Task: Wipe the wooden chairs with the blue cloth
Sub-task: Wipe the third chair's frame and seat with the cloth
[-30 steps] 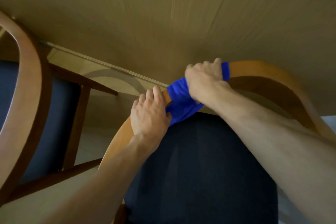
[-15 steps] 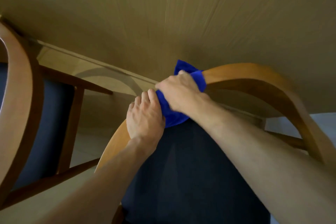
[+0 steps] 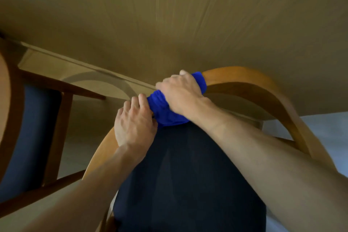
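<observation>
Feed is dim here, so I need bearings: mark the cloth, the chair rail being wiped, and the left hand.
cloth (image 3: 165,111): head view, on the bunched fold between the two hands.
chair rail (image 3: 244,79): head view, on the bare curved top right of the cloth.
left hand (image 3: 134,124): head view, on its back.

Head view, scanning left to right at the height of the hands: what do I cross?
Second chair's wooden frame → its blue seat pad → left hand on the near chair's top rail → blue cloth → right hand → bare curved top rail.
</observation>
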Tool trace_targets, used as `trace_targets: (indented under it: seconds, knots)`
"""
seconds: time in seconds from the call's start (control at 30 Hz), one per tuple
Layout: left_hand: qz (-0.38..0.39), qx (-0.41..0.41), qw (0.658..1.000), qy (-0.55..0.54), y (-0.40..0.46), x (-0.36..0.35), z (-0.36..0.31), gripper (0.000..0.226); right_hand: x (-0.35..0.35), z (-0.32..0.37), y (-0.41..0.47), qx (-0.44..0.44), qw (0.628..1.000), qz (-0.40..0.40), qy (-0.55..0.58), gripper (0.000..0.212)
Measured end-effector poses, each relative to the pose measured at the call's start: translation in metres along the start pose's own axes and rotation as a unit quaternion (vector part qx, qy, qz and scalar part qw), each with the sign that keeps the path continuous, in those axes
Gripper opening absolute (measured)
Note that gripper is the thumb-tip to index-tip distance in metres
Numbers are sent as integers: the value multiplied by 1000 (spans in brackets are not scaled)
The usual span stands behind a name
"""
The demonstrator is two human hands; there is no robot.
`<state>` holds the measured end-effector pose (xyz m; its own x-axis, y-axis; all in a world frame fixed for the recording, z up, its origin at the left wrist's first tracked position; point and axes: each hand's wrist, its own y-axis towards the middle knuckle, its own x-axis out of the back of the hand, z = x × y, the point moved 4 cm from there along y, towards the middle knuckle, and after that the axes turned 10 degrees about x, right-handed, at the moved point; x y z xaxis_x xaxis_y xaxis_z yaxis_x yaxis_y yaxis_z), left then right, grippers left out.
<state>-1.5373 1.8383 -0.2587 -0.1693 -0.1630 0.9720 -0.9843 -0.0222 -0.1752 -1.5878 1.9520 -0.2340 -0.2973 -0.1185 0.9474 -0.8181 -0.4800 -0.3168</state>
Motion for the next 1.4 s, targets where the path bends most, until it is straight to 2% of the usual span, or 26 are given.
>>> trace_targets:
  seconds: [0.03,0.1,0.2,0.27,0.33,0.43,0.5,0.57,0.63,0.7,0.8,0.9,0.97,1.0,1.07,1.13,1.17,1.23,1.27,1.33,1.4]
  knots:
    - [5,-4,1000,0,0,1,-1,44,2,-13,-8,-9,1000,-14,-5,28]
    - [16,-7,1000,-1,0,2,-1,47,9,-50,-30,-82,996,-28,-12,30]
    - [12,-4,1000,11,0,3,-1,44,24,-113,-79,-254,965,22,63,45]
    - [6,-2,1000,27,-1,3,-4,44,23,-128,-103,-298,950,48,84,48]
    - [5,-3,999,37,-2,1,-5,48,21,-120,-92,-266,963,10,41,42]
    - [-7,-9,999,52,-2,2,-7,59,15,-79,-51,-116,993,-14,8,37]
    - [-22,-24,997,64,-3,4,-12,74,11,-63,-38,-45,999,-25,-5,40]
    - [-34,-79,993,75,-8,5,-19,90,8,-70,-48,-42,996,-71,-17,45]
    - [-32,-148,986,68,-13,6,-36,98,5,-96,-78,-101,989,-107,11,55]
    - [-35,-194,980,35,-9,8,-67,101,-5,-136,-120,-205,964,-134,105,67]
    - [-25,-259,965,17,7,9,-140,110,-52,-184,-197,-375,882,-94,270,88]
    - [-15,-273,962,24,18,7,-189,122,-102,-191,-262,-486,818,-23,306,73]
    - [-24,-269,962,34,20,6,-194,124,-112,-189,-274,-525,801,6,286,62]
    - [-26,-272,961,39,19,6,-193,125,-110,-189,-270,-524,803,-2,284,57]
    - [-34,-280,959,41,19,7,-193,123,-90,-186,-250,-487,826,-69,277,46]
    - [-35,-280,959,34,17,8,-194,120,-59,-177,-217,-411,867,-155,237,44]
    - [-30,-278,960,33,16,7,-194,119,-43,-171,-195,-365,891,-173,205,48]
    - [-29,-269,962,30,17,5,-193,115,-13,-153,-148,-268,939,-164,138,53]
    - [-32,-261,964,30,18,6,-191,114,-1,-145,-129,-231,952,-160,120,50]
    - [-24,-245,969,33,22,7,-187,113,13,-139,-111,-193,961,-164,115,44]
    - [-14,-259,965,38,23,7,-186,112,1,-150,-124,-194,954,-164,161,53]
